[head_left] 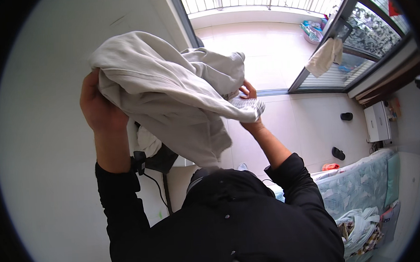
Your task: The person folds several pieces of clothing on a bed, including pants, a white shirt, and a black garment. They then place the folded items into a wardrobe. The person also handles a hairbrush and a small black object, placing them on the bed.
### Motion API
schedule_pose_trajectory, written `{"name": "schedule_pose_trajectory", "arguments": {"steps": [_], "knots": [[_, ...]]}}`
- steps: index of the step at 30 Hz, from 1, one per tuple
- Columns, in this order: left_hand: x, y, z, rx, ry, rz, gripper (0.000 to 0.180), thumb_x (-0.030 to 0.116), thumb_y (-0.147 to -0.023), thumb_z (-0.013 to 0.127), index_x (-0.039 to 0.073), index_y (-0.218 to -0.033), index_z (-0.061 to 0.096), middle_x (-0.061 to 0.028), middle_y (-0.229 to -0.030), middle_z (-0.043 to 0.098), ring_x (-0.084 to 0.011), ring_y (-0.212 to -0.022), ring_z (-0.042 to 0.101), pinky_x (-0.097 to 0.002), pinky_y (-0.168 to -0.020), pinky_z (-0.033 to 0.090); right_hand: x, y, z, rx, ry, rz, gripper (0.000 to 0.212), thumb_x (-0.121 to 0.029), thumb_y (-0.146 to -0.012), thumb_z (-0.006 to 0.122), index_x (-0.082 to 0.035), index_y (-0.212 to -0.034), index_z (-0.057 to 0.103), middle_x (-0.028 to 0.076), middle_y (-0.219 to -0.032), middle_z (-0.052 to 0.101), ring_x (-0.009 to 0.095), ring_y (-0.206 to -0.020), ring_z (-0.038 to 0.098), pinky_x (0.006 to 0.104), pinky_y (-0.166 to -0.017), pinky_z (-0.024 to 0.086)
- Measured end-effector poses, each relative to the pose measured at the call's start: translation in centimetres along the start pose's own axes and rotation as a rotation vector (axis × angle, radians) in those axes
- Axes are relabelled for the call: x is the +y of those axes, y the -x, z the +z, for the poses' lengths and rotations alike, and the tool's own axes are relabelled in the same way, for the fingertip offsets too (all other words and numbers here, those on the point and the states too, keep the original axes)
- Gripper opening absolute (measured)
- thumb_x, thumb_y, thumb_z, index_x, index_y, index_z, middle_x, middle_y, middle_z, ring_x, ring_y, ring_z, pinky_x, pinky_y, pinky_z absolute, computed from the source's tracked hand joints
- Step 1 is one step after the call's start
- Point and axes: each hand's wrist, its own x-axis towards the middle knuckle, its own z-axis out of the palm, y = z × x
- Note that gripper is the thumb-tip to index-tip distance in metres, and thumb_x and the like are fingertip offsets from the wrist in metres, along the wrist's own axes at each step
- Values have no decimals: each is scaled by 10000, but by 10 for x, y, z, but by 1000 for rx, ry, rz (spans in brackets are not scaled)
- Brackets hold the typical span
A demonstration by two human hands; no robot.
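A light grey sweatshirt is held up in front of me, bunched and folded over itself. Its left edge is gripped in my left hand, whose fingertips are hidden in the cloth. At the other side my right hand holds it near a speckled grey ribbed cuff; part of that hand is behind the fabric. The lower part of the cloth hangs loosely between my forearms.
A wall stands close on my left; a dark bag-like item with pale cloth is below. Ahead, a glass door stands ajar with a cloth on it. A bed, black slippers and white cabinet are right.
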Motion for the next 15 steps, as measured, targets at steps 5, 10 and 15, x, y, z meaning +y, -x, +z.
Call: {"name": "schedule_pose_trajectory", "arguments": {"steps": [5, 10, 15], "knots": [[-47, -20, -21, 1, 114, -148, 456, 237, -1055, 405, -67, -1344, 586, -233, -1326, 655, -360, -1232, 642, -502, -1097, 510, -19, 22, -67, -81, -27, 75, 421, -92, -934, 730, -10, -1328, 604, 141, -1247, 712, 228, -1149, 682, 354, -1022, 521], [-97, -37, -70, 119, -11, -394, 398, 226, -1015, 474, -38, -1279, 612, -193, -1246, 684, -316, -1170, 669, -452, -1063, 533, -76, 11, -98, 254, -129, 25, 167, 26, -946, 599, -73, -1076, 570, 5, -976, 627, 94, -911, 592, 267, -863, 505], [-143, -41, -101, 104, -465, -757, 246, 171, -974, 574, 3, -1148, 621, -108, -1102, 689, -232, -1029, 673, -355, -982, 530, -151, -40, -127, 196, 98, -141, 172, 28, -954, 608, -60, -1096, 567, -16, -957, 620, 65, -846, 553, 231, -761, 475]]}}
